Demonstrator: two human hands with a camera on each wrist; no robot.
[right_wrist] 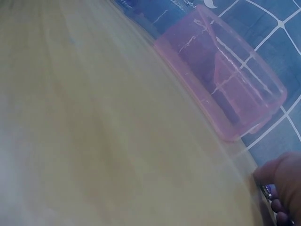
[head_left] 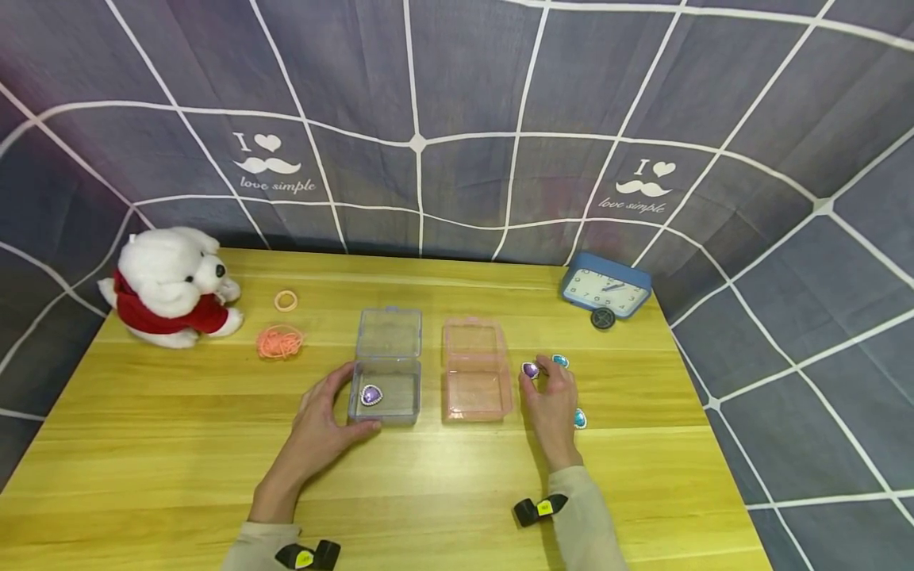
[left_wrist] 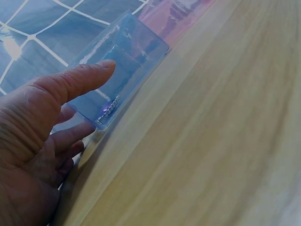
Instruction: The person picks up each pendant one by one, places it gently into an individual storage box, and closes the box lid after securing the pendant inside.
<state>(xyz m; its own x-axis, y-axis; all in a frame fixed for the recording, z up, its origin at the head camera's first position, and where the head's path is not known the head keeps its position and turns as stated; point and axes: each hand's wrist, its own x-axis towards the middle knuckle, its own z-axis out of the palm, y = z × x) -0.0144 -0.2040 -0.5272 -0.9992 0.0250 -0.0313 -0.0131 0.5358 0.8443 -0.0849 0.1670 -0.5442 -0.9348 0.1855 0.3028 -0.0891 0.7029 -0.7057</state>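
A clear bluish plastic box (head_left: 401,406) stands with its lid folded back, and one purple heart-shaped gem with a beaded silver rim (head_left: 370,395) lies inside. My left hand (head_left: 321,432) grips this box at its near left corner, thumb along the front wall and fingers at the left side; the left wrist view shows the thumb (left_wrist: 87,77) against the wall. To the right sits an open pink plastic box (head_left: 477,396). Just right of it, my right hand (head_left: 553,408) pinches another purple gem (head_left: 530,370) between thumb and finger, low over the table.
Blue gems lie beside my right hand, one behind it (head_left: 560,361) and one to its right (head_left: 580,419). A blue clock (head_left: 607,285) stands at the back right. Farther left are an orange string bundle (head_left: 280,342), a small ring (head_left: 286,300) and a white plush dog (head_left: 171,277).
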